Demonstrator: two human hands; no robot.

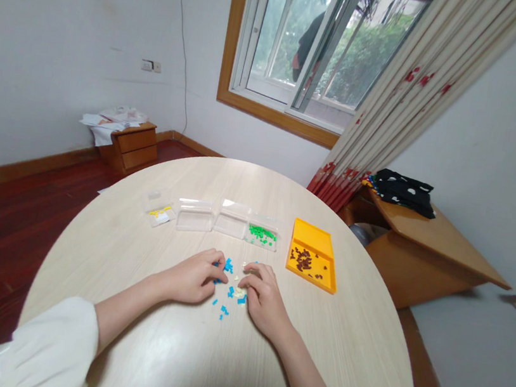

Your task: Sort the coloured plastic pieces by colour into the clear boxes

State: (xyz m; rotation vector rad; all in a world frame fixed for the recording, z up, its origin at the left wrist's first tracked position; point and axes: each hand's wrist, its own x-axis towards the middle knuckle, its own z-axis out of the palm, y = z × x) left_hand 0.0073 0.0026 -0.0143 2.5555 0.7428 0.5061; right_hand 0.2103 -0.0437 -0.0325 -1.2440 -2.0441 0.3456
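Small blue pieces [231, 291] and pale yellow pieces [239, 293] lie mixed in a loose pile on the table, between my two hands. My left hand [200, 278] rests at the left side of the pile, fingers bent and parted around several blue pieces, some partly hidden under it. On the other side, my right hand [266, 298] has its curled fingers apart, the tips touching or just above the pale yellow pieces. No piece is plainly gripped in either hand. A few blue bits [223, 310] lie scattered nearer to me.
Beyond my hands stand two clear plastic boxes [193, 229], a clear box of green pieces [260, 244] and a small clear box with yellow pieces [155, 217]. An orange case [332, 282] at right holds dark brown pieces. The round table [195, 364] carries everything.
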